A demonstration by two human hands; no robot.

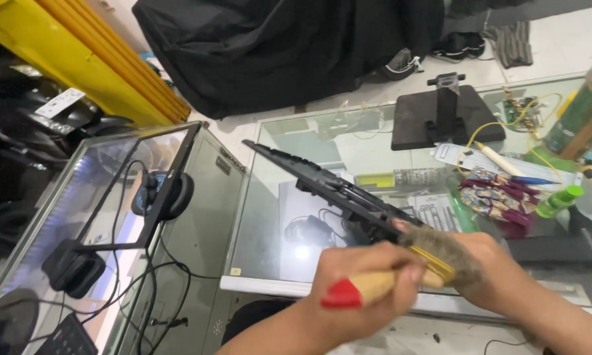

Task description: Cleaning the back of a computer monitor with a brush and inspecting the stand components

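My left hand [368,283] grips a paintbrush [381,284] by its wooden handle, whose end is red. Its gold ferrule and brown bristles [434,242] rest against the near end of a long black plastic panel [322,181]. The panel is held tilted above the glass counter [270,217], its far end pointing up and to the left. My right hand [500,269] holds the panel's near end, partly hidden behind the bristles.
A black monitor stand [441,118], a pen, a patterned cloth [500,197], a small green bottle [559,200] and a spray can [582,112] lie on the counter. On the left glass case are a thin black frame [145,190], headphones [161,194] and cables. Black fabric [276,46] is heaped behind.
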